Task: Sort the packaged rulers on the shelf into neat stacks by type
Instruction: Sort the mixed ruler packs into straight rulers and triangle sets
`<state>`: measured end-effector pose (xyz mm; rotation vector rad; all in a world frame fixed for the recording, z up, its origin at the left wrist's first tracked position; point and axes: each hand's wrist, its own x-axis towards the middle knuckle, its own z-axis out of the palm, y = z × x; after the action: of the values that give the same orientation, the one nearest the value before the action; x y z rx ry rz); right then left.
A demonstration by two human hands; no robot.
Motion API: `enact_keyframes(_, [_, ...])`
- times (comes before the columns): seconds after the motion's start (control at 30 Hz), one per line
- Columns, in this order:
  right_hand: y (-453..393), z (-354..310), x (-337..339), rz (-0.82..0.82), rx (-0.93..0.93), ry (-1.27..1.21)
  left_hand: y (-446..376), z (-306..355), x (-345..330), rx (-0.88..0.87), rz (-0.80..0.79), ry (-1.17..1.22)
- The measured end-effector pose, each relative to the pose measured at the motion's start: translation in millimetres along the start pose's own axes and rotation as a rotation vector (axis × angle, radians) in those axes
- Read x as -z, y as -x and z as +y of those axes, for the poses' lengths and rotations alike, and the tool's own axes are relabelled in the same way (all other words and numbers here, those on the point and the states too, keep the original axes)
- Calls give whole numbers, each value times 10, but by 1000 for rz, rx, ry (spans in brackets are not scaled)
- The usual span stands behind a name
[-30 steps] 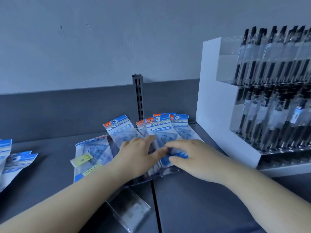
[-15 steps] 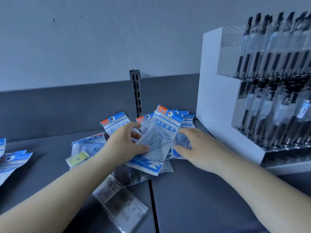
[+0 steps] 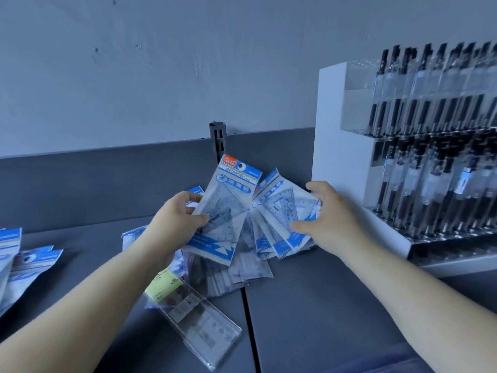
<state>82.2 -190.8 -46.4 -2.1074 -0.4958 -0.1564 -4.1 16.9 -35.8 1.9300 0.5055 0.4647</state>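
Left hand point(image 3: 174, 224) pinches one ruler packet point(image 3: 228, 208); right hand point(image 3: 330, 219) grips a fanned bunch point(image 3: 285, 211). Loose packets point(image 3: 231, 275) still litter the shelf point(image 3: 322, 305); sorting looks barely begun.

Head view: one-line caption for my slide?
Left hand lifts one ruler pack while right hand grips a fan of packs above the shelf.

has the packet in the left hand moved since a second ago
Yes. The blue-header packet lay flat in the pile; the left hand has lifted it, its top now reaching the slotted shelf upright.
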Motion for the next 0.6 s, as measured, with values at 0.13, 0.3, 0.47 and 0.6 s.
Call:
enact_keyframes(0.13, [-21, -44, 33, 49, -36, -157, 71, 115, 104, -21, 69, 142])
enact_keyframes(0.3, [120, -358, 76, -73, -161, -583, 290, 269, 423, -21, 77, 319])
enact_keyframes(0.47, [318, -811, -164, -195, -337, -993, 596, 108, 1016, -93, 51, 370])
enact_keyframes(0.6, [549, -1194, -533, -401, -341, -1100, 776, -118, 1604, -99, 118, 326])
